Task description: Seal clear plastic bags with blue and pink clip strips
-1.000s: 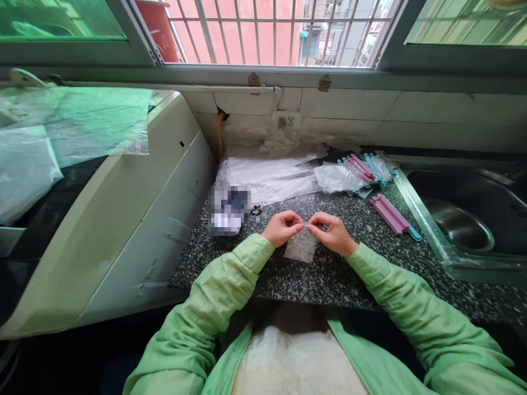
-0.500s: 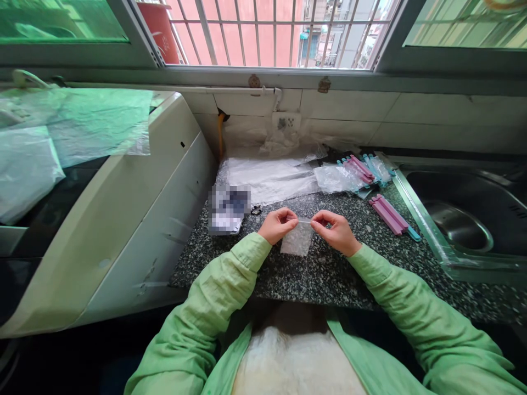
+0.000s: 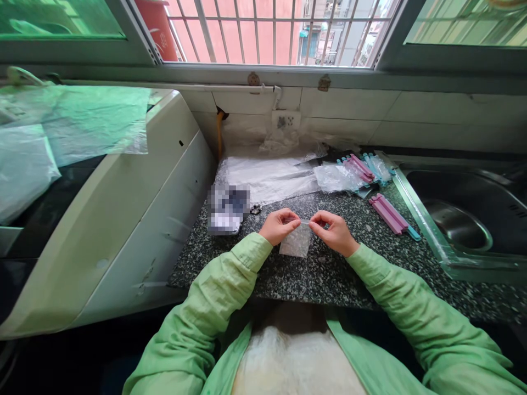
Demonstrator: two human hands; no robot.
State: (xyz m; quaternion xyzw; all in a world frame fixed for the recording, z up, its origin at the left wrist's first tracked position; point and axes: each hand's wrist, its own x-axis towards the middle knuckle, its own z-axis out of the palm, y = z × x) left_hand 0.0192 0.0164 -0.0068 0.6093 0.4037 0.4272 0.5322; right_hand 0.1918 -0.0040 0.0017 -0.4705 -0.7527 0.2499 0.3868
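A small clear plastic bag [image 3: 295, 242] hangs by its top edge above the speckled countertop [image 3: 325, 280]. My left hand [image 3: 280, 225] pinches the bag's upper left, thumb against finger. At the upper right, my right hand [image 3: 332, 232] pinches the same edge. Only a short stretch of the rim shows between the fingertips. Whether anything lies inside the bag I cannot make out. Close to my left hand is a small dark object [image 3: 256, 209], too small to name, and beside it a pixelated item [image 3: 229, 210].
Pink and blue plastic strips, perhaps bag clips [image 3: 389, 214], lie right of my hands, with more in a clear bag [image 3: 338, 178] behind. White plastic sheets [image 3: 272, 178] are spread at the back. A metal sink [image 3: 453, 225] is on the right; a pale appliance [image 3: 144, 219] bounds the left.
Both hands keep their pinch on the small bag. The fingertips are slightly closer together, my left having shifted a little right and my right a little left.
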